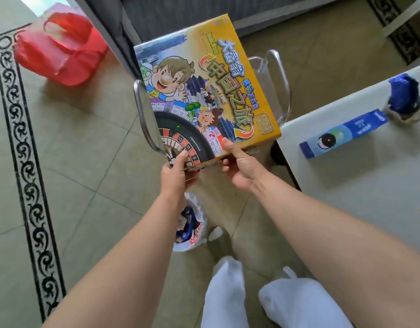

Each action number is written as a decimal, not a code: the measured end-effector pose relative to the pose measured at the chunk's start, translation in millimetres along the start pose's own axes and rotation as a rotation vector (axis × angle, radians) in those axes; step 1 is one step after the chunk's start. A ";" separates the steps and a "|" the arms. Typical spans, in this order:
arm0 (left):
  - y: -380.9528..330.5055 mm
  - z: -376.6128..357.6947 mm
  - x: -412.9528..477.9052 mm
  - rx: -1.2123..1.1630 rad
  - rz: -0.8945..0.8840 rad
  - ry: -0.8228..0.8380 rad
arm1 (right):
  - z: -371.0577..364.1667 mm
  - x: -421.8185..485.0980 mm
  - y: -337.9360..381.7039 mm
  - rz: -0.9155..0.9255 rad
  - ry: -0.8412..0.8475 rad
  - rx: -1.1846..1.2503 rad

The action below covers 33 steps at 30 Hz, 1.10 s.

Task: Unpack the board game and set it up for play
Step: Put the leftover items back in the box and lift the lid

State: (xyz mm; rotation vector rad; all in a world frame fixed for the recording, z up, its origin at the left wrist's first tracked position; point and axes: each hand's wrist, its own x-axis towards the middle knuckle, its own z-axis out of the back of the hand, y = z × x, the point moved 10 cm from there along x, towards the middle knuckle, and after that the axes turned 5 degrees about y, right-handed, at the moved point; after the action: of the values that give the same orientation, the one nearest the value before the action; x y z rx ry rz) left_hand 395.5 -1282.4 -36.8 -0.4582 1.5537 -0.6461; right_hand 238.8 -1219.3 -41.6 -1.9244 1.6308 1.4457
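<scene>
The board game box (204, 91), lid on, is held in the air over a metal-armed chair (281, 74) at 12 o'clock of the hands, its near edge being gripped by the left hand (177, 172) at the corner and by the right hand (239, 166), thumb laid on the lid. It is judged light, stiff and glossy (the lid might slip off its base), so support under the base is advised. A table (346, 197) bearing a blue carton (343, 136) is seen at 3 o'clock, a red bag (60, 53) at 10 o'clock.

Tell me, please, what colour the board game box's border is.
The board game box has a yellow-orange border; head view.
</scene>
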 end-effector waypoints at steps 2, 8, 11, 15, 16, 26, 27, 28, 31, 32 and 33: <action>-2.4 3.7 7.8 -0.033 -0.019 -0.037 | -4.4 5.1 -2.2 -0.052 0.019 -0.132; 61.1 20.7 -9.8 0.476 0.071 -0.056 | 21.2 0.2 -9.1 -0.235 0.213 -0.541; 108.1 -22.6 -29.0 0.714 0.242 0.203 | 67.0 -6.9 -2.6 -0.313 0.151 -0.679; 122.6 -132.1 -38.8 0.974 0.216 0.402 | 141.6 -13.3 56.9 -0.204 -0.013 -0.848; 122.3 -165.3 -35.4 1.017 0.168 0.415 | 164.3 -15.5 77.2 -0.170 -0.056 -0.845; 69.2 -436.6 -14.2 1.406 -0.500 0.241 | 388.7 -33.9 290.6 0.290 -0.680 -0.789; 72.1 -453.3 -8.6 1.439 -0.481 0.240 | 405.4 -37.1 309.5 0.328 -0.749 -0.778; 75.2 -465.7 -2.4 1.468 -0.463 0.246 | 418.6 -38.8 326.7 0.374 -0.819 -0.764; 87.6 -483.6 16.5 1.561 -0.397 0.256 | 446.2 -39.0 367.7 0.463 -1.010 -0.742; 93.2 -486.4 22.1 1.586 -0.371 0.257 | 455.6 -32.6 374.4 0.438 -1.042 -0.746; 96.9 -486.4 25.3 1.606 -0.358 0.254 | 460.9 -25.9 379.6 0.402 -1.048 -0.756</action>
State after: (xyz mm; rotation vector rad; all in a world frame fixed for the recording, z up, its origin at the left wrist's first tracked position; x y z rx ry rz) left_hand -80.4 -1162.8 -113.2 0.6102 0.7333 -1.9800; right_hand -319.4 -1012.6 -94.4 -0.6449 1.0030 2.8208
